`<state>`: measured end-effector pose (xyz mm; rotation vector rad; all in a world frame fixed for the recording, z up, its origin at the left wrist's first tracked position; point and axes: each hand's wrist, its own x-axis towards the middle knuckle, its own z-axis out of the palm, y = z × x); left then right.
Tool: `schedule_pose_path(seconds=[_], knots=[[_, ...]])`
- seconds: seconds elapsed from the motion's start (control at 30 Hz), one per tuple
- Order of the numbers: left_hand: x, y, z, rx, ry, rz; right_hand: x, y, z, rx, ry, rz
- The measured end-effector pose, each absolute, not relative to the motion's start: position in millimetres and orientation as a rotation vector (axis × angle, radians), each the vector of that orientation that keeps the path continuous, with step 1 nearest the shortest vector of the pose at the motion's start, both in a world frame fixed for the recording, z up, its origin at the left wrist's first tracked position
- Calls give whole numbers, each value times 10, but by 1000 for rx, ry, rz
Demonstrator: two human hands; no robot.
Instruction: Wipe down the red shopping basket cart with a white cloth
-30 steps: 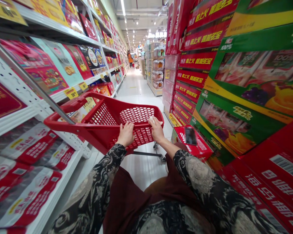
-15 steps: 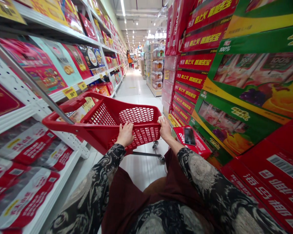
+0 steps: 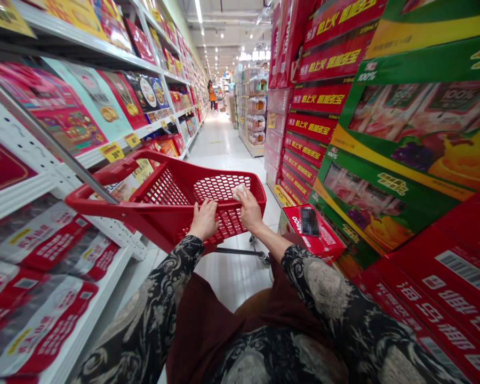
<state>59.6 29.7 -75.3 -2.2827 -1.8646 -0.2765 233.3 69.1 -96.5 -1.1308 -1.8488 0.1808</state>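
Note:
A red plastic shopping cart stands sideways before me, its basket wall perforated with holes. My left hand is closed over the near top rim, fingers hooked inside. Pinched in my right hand is a crumpled white wipe or tissue, pressed to the near rim toward the basket's right end. The fingertips of both hands are partly hidden behind the rim and the wipe.
Shelves with boxed goods line the left. Stacked drink cartons rise on the right, with a red box low beside my knee. A tiled aisle leads to a distant person.
My right hand has moved left along the cart's rim from the right-end corner, carrying the white wipe. My left hand keeps its place on the rim.

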Motion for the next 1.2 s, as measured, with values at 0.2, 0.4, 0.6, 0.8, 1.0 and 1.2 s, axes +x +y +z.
schedule_pose_path(seconds=[0.2, 0.4, 0.6, 0.8, 1.0, 1.2], knots=[[612, 282, -722, -2284, -1878, -248, 2549, 757, -1030, -1383, -1765, 189], [636, 289, -729, -2264, -1905, -273, 2362, 675, -1070, -1258, -1876, 321], [629, 306, -784, -2260, -1899, -392, 1994, 546, -925, -1167, -1997, 341], [870, 354, -760, -2343, -1761, -623, 2062, 522, -845, -1182, -1924, 538], [1173, 465, -693, -2360, -1785, -462, 2212, 530, -819, -1249, -1765, 590], [1156, 479, -712, -2242, -1681, -445, 2349, 552, -1005, -1438, -1826, 358]])
